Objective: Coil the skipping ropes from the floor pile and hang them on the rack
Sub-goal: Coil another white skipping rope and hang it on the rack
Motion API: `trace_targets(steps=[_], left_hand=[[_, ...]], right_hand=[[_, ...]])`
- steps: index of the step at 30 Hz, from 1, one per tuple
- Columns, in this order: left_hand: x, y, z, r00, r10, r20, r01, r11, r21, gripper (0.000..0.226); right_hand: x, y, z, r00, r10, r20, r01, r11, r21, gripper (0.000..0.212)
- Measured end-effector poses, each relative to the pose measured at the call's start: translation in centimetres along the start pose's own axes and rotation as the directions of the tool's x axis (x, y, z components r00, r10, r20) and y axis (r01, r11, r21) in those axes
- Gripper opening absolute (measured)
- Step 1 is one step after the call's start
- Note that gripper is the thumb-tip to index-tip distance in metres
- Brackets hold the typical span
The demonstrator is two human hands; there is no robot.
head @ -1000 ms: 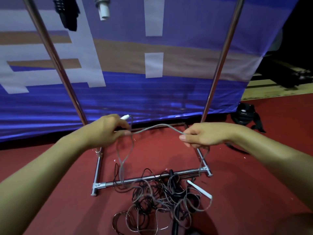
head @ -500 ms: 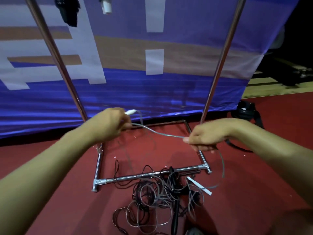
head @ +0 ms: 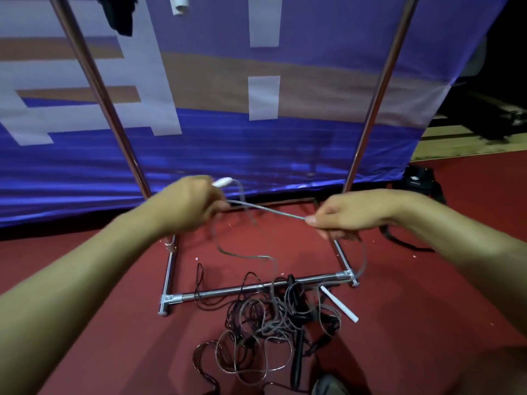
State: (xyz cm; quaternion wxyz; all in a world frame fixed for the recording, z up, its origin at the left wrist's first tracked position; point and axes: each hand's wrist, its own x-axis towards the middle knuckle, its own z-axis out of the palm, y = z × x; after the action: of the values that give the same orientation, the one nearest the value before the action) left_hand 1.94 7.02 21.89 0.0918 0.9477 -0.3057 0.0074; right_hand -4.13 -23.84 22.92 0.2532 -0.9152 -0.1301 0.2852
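Observation:
A grey skipping rope (head: 268, 210) is stretched between my two hands above the red floor. My left hand (head: 191, 205) grips its white handle and a few hanging loops. My right hand (head: 345, 216) pinches the cord further along, and the rest trails down past the rack base to the second white handle (head: 339, 304) on the floor. A tangled pile of dark and grey ropes (head: 265, 332) lies in front of the chrome rack (head: 251, 287). Two rope handles, one black (head: 119, 12) and one white (head: 178, 5), hang at the top of the view.
The rack's two slanted chrome posts (head: 111, 109) rise on either side of my hands. A blue and white banner (head: 256, 138) hangs behind it. A black bag (head: 419, 181) lies on the floor at the right. Red carpet surrounds the pile.
The cord between my hands has been pulled straight and taut. The hanging loop under my left hand swung lower, and more cord has lifted from the pile.

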Motion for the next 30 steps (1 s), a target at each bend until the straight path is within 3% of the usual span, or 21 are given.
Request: trace_targets(steps=[2,5,8,11,13,16,18,20,21,25,28,30], left_hand=[[-0.8,-1.9,-0.6,0.996,-0.076,-0.044,0.079,0.995,0.068,0.025],[-1.5,0.6,-1.2,0.999,-0.034,0.025,0.035,0.998,-0.043,0.064],[-1.4,6.2,-0.3,0.978,0.195,0.073,-0.171,0.954,-0.248,0.044],[-0.7,7.3,0.8,0.943,0.325,0.065,-0.297,0.916,-0.270,0.020],[0.3,4.4,0.5,0.969,0.245,0.042,-0.237,0.962,-0.136,0.028],[0.3,-1.4,-0.4,0.999,0.009,0.052,-0.011,0.999,0.045,0.039],[-1.1,-1.9,-0.7,0.988,-0.085,0.126,0.086,0.996,-0.003,0.050],[-1.8,0.6,-0.4,0.985,-0.035,0.170,0.061,0.987,-0.146,0.083],[-1.8,2.6,0.0,0.987,0.037,0.157,-0.003,0.977,-0.211,0.082],[-1.1,8.0,1.4,0.964,0.264,0.022,-0.249,0.931,-0.269,0.025],[-1.2,4.5,0.5,0.961,0.275,-0.033,-0.277,0.949,-0.152,0.030],[-1.6,1.0,-0.4,0.980,0.200,0.023,-0.201,0.979,0.043,0.039]], right_hand=[[-0.6,1.2,0.1,0.999,0.012,0.046,-0.013,1.000,0.025,0.046],[-0.9,-0.2,0.5,0.993,-0.121,-0.018,0.121,0.992,0.033,0.043],[-0.4,-3.1,1.2,0.968,-0.239,-0.079,0.237,0.971,-0.039,0.041],[0.0,-3.9,1.1,0.953,-0.255,-0.164,0.241,0.965,-0.103,0.043],[-0.4,-2.6,0.2,0.972,-0.177,-0.154,0.157,0.979,-0.129,0.049],[-1.4,0.3,-0.9,0.997,-0.003,-0.075,-0.005,0.994,-0.109,0.055],[-1.7,0.9,-0.8,0.997,-0.028,-0.076,0.024,0.998,-0.050,0.052],[-1.3,-0.6,-0.4,0.984,-0.135,-0.114,0.132,0.991,-0.033,0.048],[-0.9,-1.7,-0.1,0.972,-0.186,-0.141,0.180,0.982,-0.057,0.047],[0.3,-4.1,0.3,0.935,-0.265,-0.235,0.234,0.960,-0.150,0.049],[-0.7,-2.4,-0.4,0.977,-0.160,-0.139,0.159,0.987,-0.017,0.050],[-1.4,-1.0,-0.8,0.994,-0.076,-0.075,0.076,0.997,-0.003,0.048]])
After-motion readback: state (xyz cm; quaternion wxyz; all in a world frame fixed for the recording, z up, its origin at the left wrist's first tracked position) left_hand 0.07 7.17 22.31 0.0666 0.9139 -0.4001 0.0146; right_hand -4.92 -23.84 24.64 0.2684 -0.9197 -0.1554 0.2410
